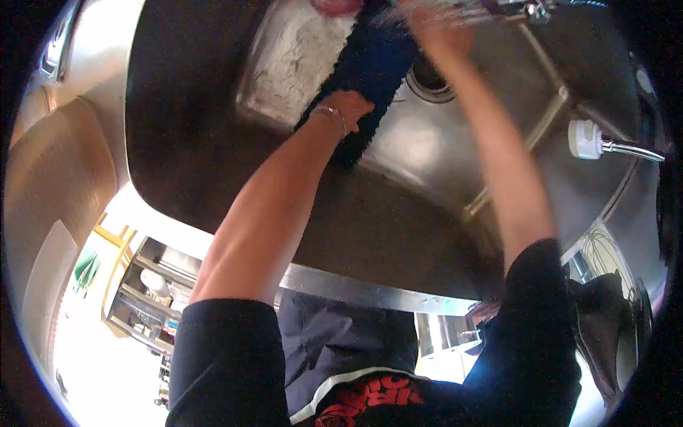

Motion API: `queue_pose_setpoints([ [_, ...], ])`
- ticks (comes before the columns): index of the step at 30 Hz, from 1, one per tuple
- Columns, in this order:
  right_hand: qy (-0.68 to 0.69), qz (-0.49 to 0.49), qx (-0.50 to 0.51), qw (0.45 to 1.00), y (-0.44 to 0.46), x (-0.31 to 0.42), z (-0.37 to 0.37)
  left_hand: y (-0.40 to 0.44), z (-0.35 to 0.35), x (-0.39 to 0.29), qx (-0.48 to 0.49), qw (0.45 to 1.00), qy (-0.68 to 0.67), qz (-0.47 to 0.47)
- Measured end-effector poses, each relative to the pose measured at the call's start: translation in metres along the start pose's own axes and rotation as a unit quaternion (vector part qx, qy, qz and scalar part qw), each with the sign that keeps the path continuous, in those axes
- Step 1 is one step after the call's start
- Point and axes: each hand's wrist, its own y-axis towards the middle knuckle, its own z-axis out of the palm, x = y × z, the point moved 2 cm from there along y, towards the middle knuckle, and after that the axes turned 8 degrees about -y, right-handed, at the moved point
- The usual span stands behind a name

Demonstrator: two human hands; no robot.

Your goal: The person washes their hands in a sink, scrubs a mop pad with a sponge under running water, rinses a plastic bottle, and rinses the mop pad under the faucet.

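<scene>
Stainless-steel sink [377, 228] fills most of the view, its drain [430, 82] to the right, with metal shelving [146, 295] behind at lower left. A dark blue shaggy cloth [380, 60] lies across the basin, left hand [348, 112] on it, fingers curled, pinch unclear. Right hand [437, 35] is at its far end beside running water [459, 13]; blurred, finger state cannot be told.

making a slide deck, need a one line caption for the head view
Left hand on a dark shaggy cloth in a metal sink, right hand blurred near running water.
</scene>
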Motion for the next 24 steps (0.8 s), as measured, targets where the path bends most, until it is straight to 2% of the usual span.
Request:
queue_pose_setpoints([
  [3,0.012,0.042,-0.032,0.999,-0.011,0.025,-0.016,0.007,0.014,0.006,-0.012,1.000,-0.002,0.020],
  [4,0.019,0.033,-0.003,0.999,0.006,0.009,-0.012,0.006,0.015,0.002,-0.014,0.999,-0.008,0.040],
  [5,0.028,0.028,0.029,0.999,0.016,-0.003,-0.009,0.007,0.015,0.003,0.027,0.999,-0.015,-0.027],
  [6,0.037,0.016,0.058,0.997,0.024,-0.009,-0.004,0.002,0.004,0.002,0.027,0.999,-0.019,-0.030],
  [8,0.050,0.049,0.066,0.995,0.004,0.009,-0.004,-0.013,-0.012,-0.008,-0.004,1.000,0.008,0.016],
  [9,0.060,0.082,0.056,0.993,-0.002,0.018,-0.007,0.005,0.005,0.001,0.049,0.999,-0.007,-0.012],
  [11,0.070,0.110,0.042,0.991,0.007,0.020,-0.012,0.014,0.043,0.008,0.004,1.000,0.012,-0.005],
  [13,0.071,-0.054,-0.042,0.995,0.006,0.015,-0.012,0.029,0.078,0.012,-0.089,0.996,0.031,0.010],
  [14,0.120,0.006,-0.007,0.993,0.014,0.009,-0.008,0.031,0.086,0.015,-0.094,0.995,0.034,0.020],
  [16,0.210,0.136,0.047,0.967,0.027,-0.004,0.001,0.004,0.029,-0.006,0.034,0.999,0.012,0.007],
  [18,-0.013,0.137,0.013,0.990,0.020,0.016,-0.011,0.007,0.030,-0.008,0.059,0.998,0.014,-0.006],
  [19,-0.022,0.169,0.031,0.985,0.003,0.014,0.010,0.015,0.034,-0.004,0.040,0.994,-0.066,-0.077],
  [20,-0.032,0.200,0.050,0.978,-0.015,0.012,0.032,0.012,0.031,-0.006,0.063,0.997,-0.009,-0.050],
  [21,-0.040,0.073,0.053,0.995,-0.017,0.005,0.027,0.009,0.027,-0.009,0.083,0.995,0.046,-0.021],
  [23,-0.046,0.028,0.060,0.997,0.015,-0.002,-0.006,-0.005,-0.001,-0.021,0.095,0.994,0.039,-0.024],
  [24,-0.049,0.026,0.062,0.997,0.024,-0.014,0.005,-0.005,-0.006,-0.026,0.106,0.993,0.031,-0.031],
])
